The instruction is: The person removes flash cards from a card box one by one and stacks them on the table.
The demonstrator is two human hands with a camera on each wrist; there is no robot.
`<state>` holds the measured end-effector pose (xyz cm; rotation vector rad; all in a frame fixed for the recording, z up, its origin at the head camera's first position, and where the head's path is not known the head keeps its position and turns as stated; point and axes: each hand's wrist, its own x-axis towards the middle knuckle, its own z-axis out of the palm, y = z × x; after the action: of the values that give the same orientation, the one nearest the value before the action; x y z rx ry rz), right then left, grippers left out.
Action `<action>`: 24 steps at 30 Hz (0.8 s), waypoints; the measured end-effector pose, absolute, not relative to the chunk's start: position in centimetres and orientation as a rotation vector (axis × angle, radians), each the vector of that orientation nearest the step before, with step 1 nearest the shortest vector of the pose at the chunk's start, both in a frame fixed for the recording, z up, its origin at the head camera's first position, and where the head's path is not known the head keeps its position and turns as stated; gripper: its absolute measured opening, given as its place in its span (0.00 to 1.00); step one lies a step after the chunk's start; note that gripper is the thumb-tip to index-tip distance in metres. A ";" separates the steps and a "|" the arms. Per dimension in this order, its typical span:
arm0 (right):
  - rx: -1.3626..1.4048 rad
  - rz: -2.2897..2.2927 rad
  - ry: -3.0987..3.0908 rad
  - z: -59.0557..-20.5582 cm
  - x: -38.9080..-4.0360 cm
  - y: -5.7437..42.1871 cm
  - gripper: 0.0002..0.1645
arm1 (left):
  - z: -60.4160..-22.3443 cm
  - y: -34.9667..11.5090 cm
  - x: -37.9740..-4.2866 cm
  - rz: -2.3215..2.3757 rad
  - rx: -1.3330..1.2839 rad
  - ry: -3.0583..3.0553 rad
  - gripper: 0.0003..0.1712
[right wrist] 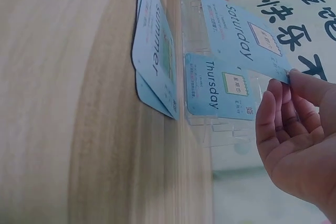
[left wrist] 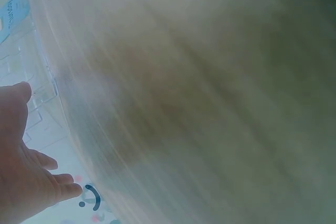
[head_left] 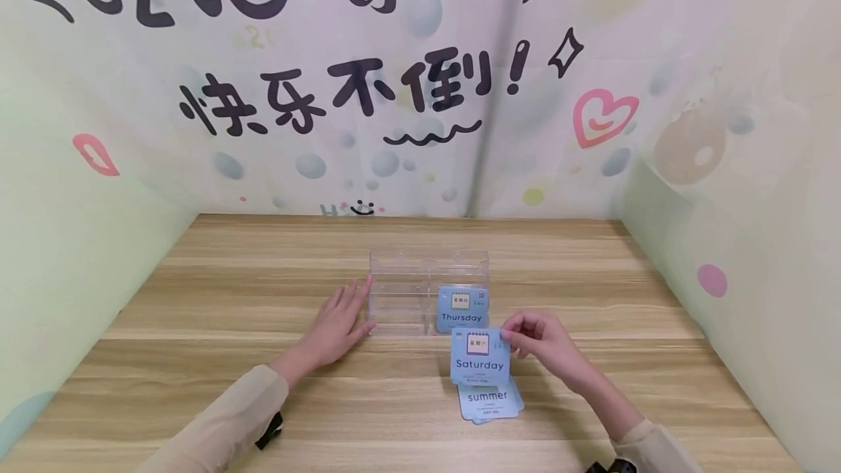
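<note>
Between thumb and fingers my right hand [head_left: 545,345] pinches the "Saturday" card [head_left: 480,356] by its upper right corner. The card is light blue and overlaps the "summer" card [head_left: 488,398], top of a small loose stack on the table. Just behind stands a clear plastic card holder [head_left: 399,305] with two columns of slots. A blue "Thursday" card [head_left: 462,309] fills its lower right slot. My left hand [head_left: 335,327] rests beside the holder's left side, fingers straight, fingertips right at its edge. In the right wrist view the Saturday card [right wrist: 244,32] tilts in front of the holder.
The wood-grain table [head_left: 250,276] runs back to a printed cloth wall [head_left: 296,166] with large black characters. Pale side walls [head_left: 742,239] bound it left and right. The card stack lies in front of the holder, near my right forearm.
</note>
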<state>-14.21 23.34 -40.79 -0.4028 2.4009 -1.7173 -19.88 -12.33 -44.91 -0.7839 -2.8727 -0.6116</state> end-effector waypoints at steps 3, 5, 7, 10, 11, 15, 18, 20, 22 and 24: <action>-0.361 -1.705 2.377 -41.0 -13.9 23.5 0.12 | -44.9 -12.3 -19.9 -0.604 -0.787 -2.871 0.44; -0.338 -1.693 2.347 -41.2 -13.6 23.5 0.13 | -44.8 -12.3 -19.9 -0.607 -0.789 -2.868 0.44; -0.296 -1.698 2.296 -41.4 -13.4 23.6 0.13 | -44.8 -12.3 -19.9 -0.610 -0.794 -2.863 0.44; -0.244 -1.720 2.214 -41.8 -13.3 23.7 0.14 | -44.9 -12.3 -19.9 -0.614 -0.795 -2.860 0.44; -0.220 -1.731 2.191 -41.8 -13.3 23.7 0.13 | -44.9 -12.3 -19.9 -0.615 -0.795 -2.860 0.44; -0.161 -1.752 2.126 -42.1 -13.3 24.0 0.12 | -44.8 -12.3 -19.9 -0.616 -0.793 -2.867 0.44; -0.133 -1.750 2.083 -42.4 -13.3 24.2 0.12 | -44.9 -12.3 -19.9 -0.612 -0.796 -2.868 0.44; -0.117 -1.743 2.060 -42.6 -13.3 24.4 0.12 | -44.9 -12.3 -19.9 -0.611 -0.797 -2.868 0.44; -0.105 -1.736 2.043 -42.8 -13.4 24.5 0.11 | -44.9 -12.4 -19.9 -0.612 -0.799 -2.865 0.44; -0.096 -1.730 2.031 -43.1 -13.5 24.5 0.11 | -44.9 -12.4 -19.9 -0.613 -0.802 -2.860 0.44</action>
<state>-13.51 24.51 -43.07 -0.0955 2.0312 -1.7301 -19.92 -12.37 -44.94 -0.8022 -2.8595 -0.6130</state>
